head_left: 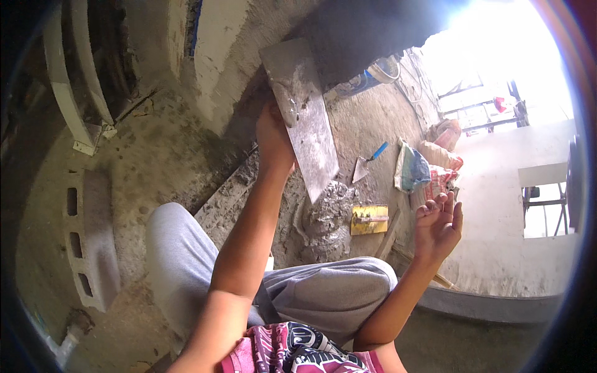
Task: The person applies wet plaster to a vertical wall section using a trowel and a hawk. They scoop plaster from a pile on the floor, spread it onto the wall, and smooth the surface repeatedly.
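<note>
My left hand (272, 140) is wrapped round the handle side of a large steel plastering trowel (311, 140), its grip mostly hidden behind the blade. Grey smears of mortar cling to the raised blade, which is close to a rough plastered surface at the top. My right hand (438, 229) is held up on the right with nothing in it, palm showing, fingers loosely bent and apart. Under the trowel's lower tip lies a heap of wet mortar (326, 221). Beside the heap rest a yellow float (369, 220) and a small pointed trowel (360, 169) with a blue handle.
Several sacks (438, 174) lie against the right side, near a white wall (488, 248). A bucket (360, 84) stands beyond the trowel. On the left are a hollow concrete block (93, 242) and pale curved frame pieces (65, 93). A mortar-covered board (230, 189) lies by my knees.
</note>
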Tool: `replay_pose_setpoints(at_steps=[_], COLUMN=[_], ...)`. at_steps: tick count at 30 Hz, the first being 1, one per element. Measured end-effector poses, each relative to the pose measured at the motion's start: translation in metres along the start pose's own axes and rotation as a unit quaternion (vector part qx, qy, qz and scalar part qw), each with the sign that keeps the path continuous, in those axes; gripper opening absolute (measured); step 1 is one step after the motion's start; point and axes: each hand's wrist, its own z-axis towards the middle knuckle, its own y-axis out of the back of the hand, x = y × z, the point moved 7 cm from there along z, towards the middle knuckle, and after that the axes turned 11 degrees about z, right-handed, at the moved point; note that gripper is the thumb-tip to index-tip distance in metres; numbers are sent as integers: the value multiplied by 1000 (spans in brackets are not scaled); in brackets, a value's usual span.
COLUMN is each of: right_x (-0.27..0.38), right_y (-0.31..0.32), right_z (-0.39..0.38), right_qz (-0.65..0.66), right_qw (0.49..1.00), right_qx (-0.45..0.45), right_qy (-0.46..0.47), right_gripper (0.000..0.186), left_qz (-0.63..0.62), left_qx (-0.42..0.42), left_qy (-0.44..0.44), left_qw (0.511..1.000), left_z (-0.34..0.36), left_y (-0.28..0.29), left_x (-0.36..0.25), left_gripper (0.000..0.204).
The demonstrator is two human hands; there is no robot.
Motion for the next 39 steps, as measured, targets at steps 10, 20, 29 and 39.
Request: replay_pose_setpoints(at_steps=[10,20,29,39], right_x=[-11,-11,-10,-10], right_y=[-6,-12,-14,-13], right_z=[5,9,10,4], right_qz=[5,2,-6,-5], right_qw=[1000,1000,1000,1000], right_qx=[10,-18,-21,-22], right_qy=[-11,2,5,11], right_gripper=[30,31,31,32], left_qz=[98,139,346,328], left_qx=[-12,15,-19,7], left_qy=[-61,-45,-248,-258], left_qw=[993,989,905,908], left_z=[-21,18,13,6], left_y=[-16,-2,-25,-47], left_x=[-16,-14,-51,-62], left_gripper=[21,24,13,18])
